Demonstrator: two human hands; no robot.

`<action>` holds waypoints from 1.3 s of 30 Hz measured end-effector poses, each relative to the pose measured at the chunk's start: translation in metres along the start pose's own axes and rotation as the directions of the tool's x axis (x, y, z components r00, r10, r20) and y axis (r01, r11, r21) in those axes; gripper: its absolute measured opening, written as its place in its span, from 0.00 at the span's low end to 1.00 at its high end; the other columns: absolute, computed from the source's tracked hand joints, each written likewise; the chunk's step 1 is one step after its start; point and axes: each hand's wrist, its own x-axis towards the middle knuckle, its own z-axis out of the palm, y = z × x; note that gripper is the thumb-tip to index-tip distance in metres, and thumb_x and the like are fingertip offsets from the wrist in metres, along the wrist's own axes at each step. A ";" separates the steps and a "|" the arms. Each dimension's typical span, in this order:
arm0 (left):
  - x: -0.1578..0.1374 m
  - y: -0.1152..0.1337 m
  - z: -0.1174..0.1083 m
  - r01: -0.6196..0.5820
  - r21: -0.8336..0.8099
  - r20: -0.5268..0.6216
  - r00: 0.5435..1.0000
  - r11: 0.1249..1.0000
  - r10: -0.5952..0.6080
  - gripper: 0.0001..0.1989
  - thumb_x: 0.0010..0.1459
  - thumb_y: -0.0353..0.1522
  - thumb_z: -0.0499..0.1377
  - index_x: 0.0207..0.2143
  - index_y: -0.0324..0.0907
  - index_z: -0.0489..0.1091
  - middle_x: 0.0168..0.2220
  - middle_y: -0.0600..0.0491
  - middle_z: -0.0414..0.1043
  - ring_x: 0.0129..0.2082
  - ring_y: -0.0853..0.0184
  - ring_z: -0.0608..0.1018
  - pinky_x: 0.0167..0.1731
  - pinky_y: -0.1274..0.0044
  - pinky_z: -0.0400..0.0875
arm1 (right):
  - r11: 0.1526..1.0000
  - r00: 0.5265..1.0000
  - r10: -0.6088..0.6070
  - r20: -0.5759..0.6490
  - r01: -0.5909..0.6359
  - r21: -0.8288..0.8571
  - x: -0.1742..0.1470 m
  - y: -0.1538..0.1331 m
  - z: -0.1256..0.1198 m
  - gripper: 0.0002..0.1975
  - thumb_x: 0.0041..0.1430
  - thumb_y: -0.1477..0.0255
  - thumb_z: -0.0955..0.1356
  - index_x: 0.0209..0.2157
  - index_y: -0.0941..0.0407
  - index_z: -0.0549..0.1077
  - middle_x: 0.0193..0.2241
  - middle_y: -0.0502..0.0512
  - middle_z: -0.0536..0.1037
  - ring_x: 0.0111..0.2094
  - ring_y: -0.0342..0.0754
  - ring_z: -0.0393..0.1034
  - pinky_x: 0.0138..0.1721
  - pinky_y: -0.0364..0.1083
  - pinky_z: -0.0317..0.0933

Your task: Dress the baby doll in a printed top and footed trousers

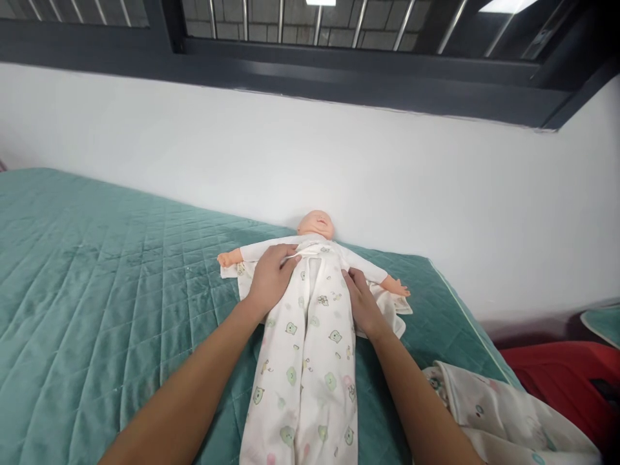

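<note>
A baby doll (316, 224) lies on its back in a white long-sleeved top, arms spread wide, head by the wall. Over its front lies a white baby garment (322, 329) printed with green animal faces, falling in two long panels towards me. My left hand (275, 276) grips the garment's upper edge at the doll's chest, thumb and fingers pinched on the cloth. On the opposite side, my right hand (362, 298) has its curled fingers at the garment's side edge. More pale cloth (393, 316) is spread beneath the doll's arms. The doll's legs are hidden.
A green quilted cover (121, 290) lies under the doll, against a white wall (194, 148). Folded printed cloth (513, 413) rests at the lower right, beside a red item (566, 374). A dark window frame (339, 71) runs above.
</note>
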 end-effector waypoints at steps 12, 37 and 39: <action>-0.005 -0.006 0.002 -0.212 0.209 -0.050 0.973 0.955 0.227 0.09 0.66 0.35 0.49 0.39 0.43 0.67 0.38 0.49 0.71 0.42 0.62 0.73 0.46 0.69 0.68 | 0.996 0.999 0.024 -0.022 -0.022 0.083 0.004 0.007 0.002 0.26 0.59 0.50 0.64 0.51 0.53 0.65 0.50 0.57 0.74 0.52 0.54 0.68 0.56 0.55 0.58; -0.001 0.011 0.001 -0.471 0.159 0.234 0.872 0.868 0.430 0.12 0.63 0.24 0.50 0.40 0.45 0.70 0.42 0.51 0.74 0.46 0.62 0.72 0.49 0.67 0.65 | 0.916 0.907 -0.394 0.150 0.401 -0.015 -0.013 -0.025 -0.002 0.33 0.55 0.59 0.71 0.61 0.46 0.61 0.67 0.53 0.54 0.69 0.55 0.44 0.67 0.61 0.42; -0.003 0.013 0.000 -0.517 0.165 0.256 0.845 0.840 0.470 0.13 0.62 0.23 0.48 0.37 0.44 0.70 0.42 0.50 0.74 0.45 0.63 0.72 0.48 0.68 0.65 | 0.899 0.890 -0.423 0.171 0.436 -0.048 -0.012 -0.025 -0.003 0.30 0.55 0.59 0.71 0.59 0.46 0.64 0.67 0.53 0.54 0.69 0.55 0.43 0.67 0.61 0.42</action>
